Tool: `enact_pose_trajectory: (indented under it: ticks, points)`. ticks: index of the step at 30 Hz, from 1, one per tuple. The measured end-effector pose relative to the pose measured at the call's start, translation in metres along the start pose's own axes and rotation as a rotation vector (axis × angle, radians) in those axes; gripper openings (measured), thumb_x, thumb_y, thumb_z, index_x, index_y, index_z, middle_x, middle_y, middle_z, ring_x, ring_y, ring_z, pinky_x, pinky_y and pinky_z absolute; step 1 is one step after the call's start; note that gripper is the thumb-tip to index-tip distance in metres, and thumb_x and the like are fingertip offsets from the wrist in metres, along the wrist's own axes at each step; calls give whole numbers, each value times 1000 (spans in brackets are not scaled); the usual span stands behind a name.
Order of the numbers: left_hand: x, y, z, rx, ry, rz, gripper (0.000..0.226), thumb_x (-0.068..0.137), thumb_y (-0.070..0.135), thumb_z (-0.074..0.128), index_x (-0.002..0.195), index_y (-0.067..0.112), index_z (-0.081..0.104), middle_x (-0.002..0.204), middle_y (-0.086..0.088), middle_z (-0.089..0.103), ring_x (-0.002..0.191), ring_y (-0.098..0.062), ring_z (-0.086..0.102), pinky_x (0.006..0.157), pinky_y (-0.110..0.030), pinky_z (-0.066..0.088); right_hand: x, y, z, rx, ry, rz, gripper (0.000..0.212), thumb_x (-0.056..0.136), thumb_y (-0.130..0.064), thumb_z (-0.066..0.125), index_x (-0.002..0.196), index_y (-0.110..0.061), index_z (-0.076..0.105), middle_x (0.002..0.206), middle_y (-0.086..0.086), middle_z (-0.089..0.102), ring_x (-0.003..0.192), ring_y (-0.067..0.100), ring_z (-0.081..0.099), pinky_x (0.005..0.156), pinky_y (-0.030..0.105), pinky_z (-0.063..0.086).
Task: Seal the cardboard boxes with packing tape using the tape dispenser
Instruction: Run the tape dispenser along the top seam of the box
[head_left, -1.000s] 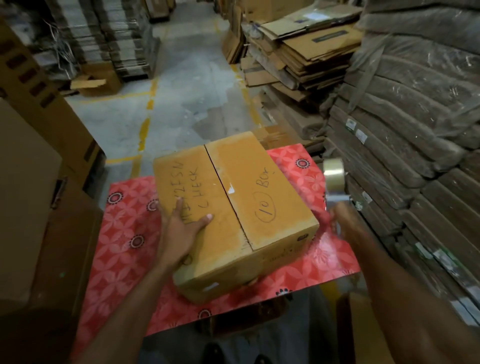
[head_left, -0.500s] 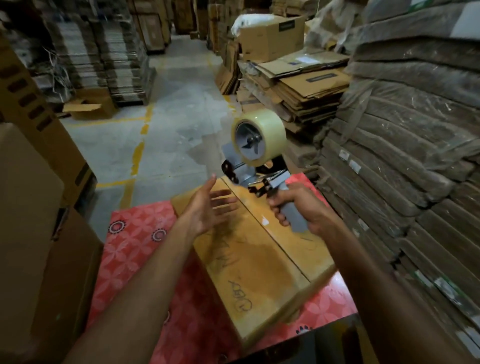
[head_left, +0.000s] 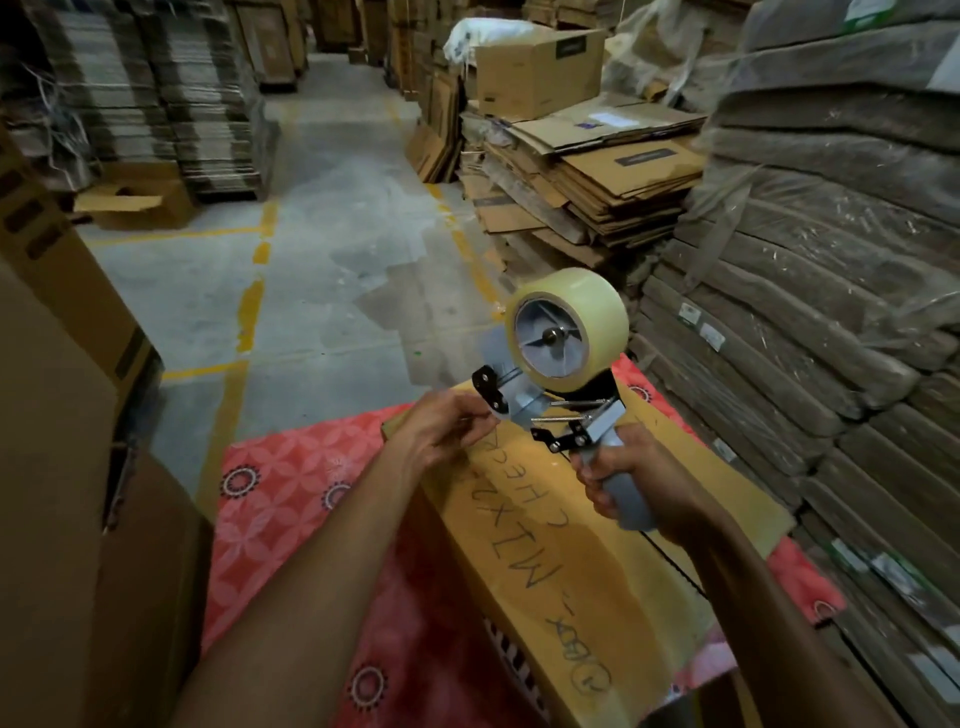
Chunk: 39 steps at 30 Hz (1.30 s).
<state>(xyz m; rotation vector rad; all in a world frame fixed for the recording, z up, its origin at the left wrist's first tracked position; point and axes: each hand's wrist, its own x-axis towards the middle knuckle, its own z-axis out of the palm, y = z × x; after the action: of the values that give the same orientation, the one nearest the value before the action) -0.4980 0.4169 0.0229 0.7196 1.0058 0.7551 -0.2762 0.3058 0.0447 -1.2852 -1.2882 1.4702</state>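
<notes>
Two bare hands are in view, both up over one brown cardboard box (head_left: 545, 561). We see the right hand (head_left: 641, 486) wrapped round the grey handle of a grey metal tape dispenser (head_left: 545, 410), fingers (head_left: 595, 496) curled tight on the grip. The dispenser is upright above the box's far end; we cannot tell if it touches the box top. Its roll of clear yellowish packing tape (head_left: 602, 306) sits at the top, hub facing us.

We see the left hand (head_left: 441, 434) at the dispenser's front end, just beside the black metal plate (head_left: 491, 389). Its fingers (head_left: 470, 418) are narrow, tips bunched together. We cannot tell whether they pinch a tape end or hold nothing.

The box lies closed on a red flower-patterned surface (head_left: 280, 509), set diagonally, near end at bottom right. Its flaps meet in a dark centre seam (head_left: 675, 566), and black marker handwriting (head_left: 498, 519) runs along the left flap.

Beyond the surface we see a grey concrete floor (head_left: 337, 208) with yellow painted lines (head_left: 249, 312). A stack of flattened cardboard sheets (head_left: 597, 176) carries a closed brown carton (head_left: 535, 67). Plastic-wrapped cardboard bundles (head_left: 831, 312) fill the right side. A tall brown carton (head_left: 52, 415) stands close on the left.
</notes>
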Motion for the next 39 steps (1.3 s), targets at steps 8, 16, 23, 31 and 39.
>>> enact_pose_trajectory:
  ticks: [8,16,23,31,39]
  points:
    - [70,61,-38,244,267,83,10,87,-11,65,79,-5,67,66,-12,67,43,-13,60,43,-19,48,-14,23,-11,15,123,20,37,63,-19,68,87,5,53,68,12,48,53,22,41,51,31,32]
    - [129,54,-40,565,363,164,11,85,8,78,76,0,75,60,-6,69,51,-14,60,51,-23,48,10,43,-12,-93,304,209,13,73,-14,66,71,-10,54,57,2,50,53,21,47,56,35,32]
    - [155,32,-32,440,398,209,10,88,3,73,92,-6,73,74,-10,71,54,-10,57,49,-19,47,19,48,-18,-100,305,203,27,80,0,68,60,-11,53,54,4,51,46,15,48,45,28,35]
    - [165,24,-30,464,423,164,6,86,4,75,80,4,76,72,-9,75,57,-13,61,61,-26,52,18,52,-23,15,257,187,33,64,-19,68,72,11,56,58,18,50,50,26,42,48,32,34]
    - [162,22,-34,438,469,150,3,83,4,77,80,5,77,70,-8,74,57,-14,62,60,-27,54,15,44,-18,3,218,178,33,61,-22,69,66,8,56,52,17,48,46,21,40,53,36,38]
